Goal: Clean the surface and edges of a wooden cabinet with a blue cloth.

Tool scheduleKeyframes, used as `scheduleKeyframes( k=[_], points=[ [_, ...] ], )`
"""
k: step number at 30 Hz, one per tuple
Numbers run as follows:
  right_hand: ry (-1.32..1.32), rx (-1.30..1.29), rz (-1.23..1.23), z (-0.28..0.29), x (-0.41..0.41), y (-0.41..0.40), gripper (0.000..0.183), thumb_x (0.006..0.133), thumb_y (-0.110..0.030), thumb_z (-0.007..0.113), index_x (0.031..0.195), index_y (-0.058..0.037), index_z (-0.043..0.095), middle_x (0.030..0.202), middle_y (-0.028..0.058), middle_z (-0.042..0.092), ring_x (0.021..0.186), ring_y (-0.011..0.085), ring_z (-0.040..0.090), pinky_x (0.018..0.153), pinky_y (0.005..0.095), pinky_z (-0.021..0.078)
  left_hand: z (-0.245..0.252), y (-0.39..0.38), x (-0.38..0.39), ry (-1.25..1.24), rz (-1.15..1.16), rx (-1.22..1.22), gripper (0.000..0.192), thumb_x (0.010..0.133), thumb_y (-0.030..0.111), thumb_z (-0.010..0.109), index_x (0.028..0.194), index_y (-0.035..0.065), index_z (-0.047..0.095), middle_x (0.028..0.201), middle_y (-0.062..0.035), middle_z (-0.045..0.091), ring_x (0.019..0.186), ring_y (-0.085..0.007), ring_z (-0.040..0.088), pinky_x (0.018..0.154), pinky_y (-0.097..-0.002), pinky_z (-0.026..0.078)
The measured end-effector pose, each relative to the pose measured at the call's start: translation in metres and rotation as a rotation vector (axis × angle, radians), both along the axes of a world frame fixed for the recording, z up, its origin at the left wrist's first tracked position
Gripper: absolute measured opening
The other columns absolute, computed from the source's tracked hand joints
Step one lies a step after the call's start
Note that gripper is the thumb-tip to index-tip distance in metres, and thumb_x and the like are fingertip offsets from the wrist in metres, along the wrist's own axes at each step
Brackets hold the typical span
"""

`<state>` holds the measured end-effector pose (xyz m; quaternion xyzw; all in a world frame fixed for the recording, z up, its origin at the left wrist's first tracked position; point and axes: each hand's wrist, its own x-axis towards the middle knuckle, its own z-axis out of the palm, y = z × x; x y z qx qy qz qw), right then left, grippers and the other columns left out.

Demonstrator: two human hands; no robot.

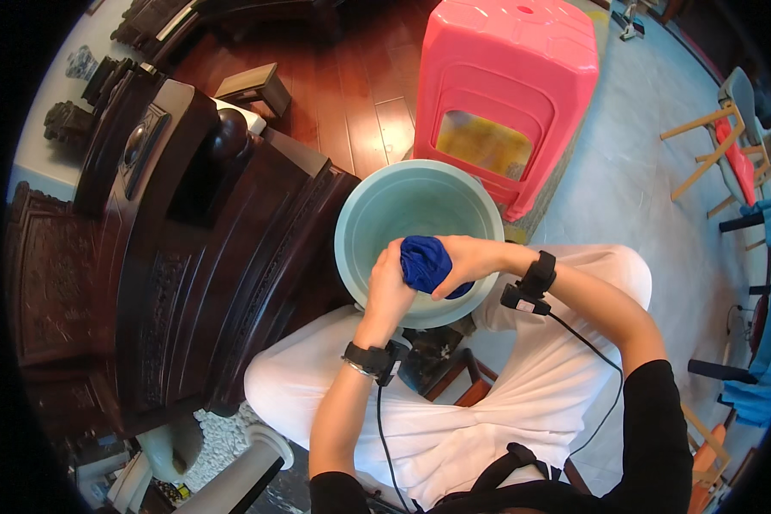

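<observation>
A bunched dark blue cloth [426, 263] is squeezed between my two hands over the near part of a pale green plastic bucket [354, 193]. My left hand [389, 283] grips it from the left. From the right, my right hand [468, 257] wraps round it, and a bit of cloth shows below the fingers. The inside of the bucket looks pale green; whether it holds water, I cannot tell. Each wrist wears a black strap with a small cabled device.
A tall pink plastic stool [507, 83] stands just behind the bucket. Carved dark wooden furniture [231, 257] fills the left side. A small wooden stool [254, 87] is on the wood floor further back. Chairs [739, 141] stand at the far right. The bucket sits between my knees.
</observation>
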<state>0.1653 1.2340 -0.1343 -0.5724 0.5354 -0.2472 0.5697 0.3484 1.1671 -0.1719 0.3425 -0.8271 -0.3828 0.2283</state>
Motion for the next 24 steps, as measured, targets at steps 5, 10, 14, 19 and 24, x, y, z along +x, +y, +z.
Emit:
scheduleKeyframes(
  k=[5,10,14,19,24],
  points=[
    [0.256,-0.03,0.006,-0.021,0.01,0.004,0.059,0.059,-0.015,0.079,0.11,-0.0006,0.051,0.101,0.0188,0.061,0.098,0.0319,0.06,0.084,0.0361,0.0471,-0.013,0.004,0.001,-0.214,-0.023,0.046,0.044,0.072,0.007,0.069,0.112,0.0003,0.052,0.093,-0.0228,0.063,0.091,-0.0401,0.062,0.077,-0.0398,0.05],
    [0.432,-0.334,0.015,-0.036,0.012,0.007,0.046,0.061,-0.006,0.071,0.102,-0.0016,0.051,0.094,0.0168,0.058,0.094,0.0369,0.056,0.08,0.0424,0.046,-0.017,0.006,-0.002,-0.281,0.004,0.079,0.039,0.072,0.009,0.07,0.105,-0.0005,0.052,0.083,-0.0221,0.065,0.084,-0.0404,0.063,0.073,-0.0405,0.051],
    [0.494,-0.413,0.016,-0.037,0.012,0.007,0.046,0.061,-0.006,0.071,0.102,-0.0032,0.051,0.093,0.0151,0.057,0.093,0.0353,0.055,0.081,0.0423,0.0458,-0.018,0.002,-0.005,-0.331,0.055,0.23,0.039,0.071,0.012,0.072,0.102,0.0,0.05,0.078,-0.0202,0.065,0.08,-0.0342,0.067,0.068,-0.039,0.052],
    [0.546,-0.541,-0.001,-0.038,0.011,0.005,0.048,0.062,-0.006,0.071,0.106,-0.0046,0.05,0.094,0.0132,0.056,0.093,0.0331,0.055,0.082,0.0414,0.0461,-0.012,0.001,-0.006,-0.319,0.042,0.247,0.05,0.066,0.015,0.077,0.103,-0.0007,0.048,0.085,-0.0215,0.065,0.084,-0.0349,0.065,0.071,-0.039,0.052],
    [0.572,-0.573,0.002,-0.034,0.007,0.005,0.05,0.061,-0.005,0.071,0.107,-0.0049,0.051,0.094,0.0123,0.056,0.092,0.0325,0.056,0.082,0.0408,0.0459,-0.003,0.0,-0.004,-0.273,0.013,0.28,0.063,0.06,0.016,0.082,0.109,0.0011,0.045,0.092,-0.0178,0.064,0.087,-0.0278,0.065,0.076,-0.0357,0.051]
  ],
)
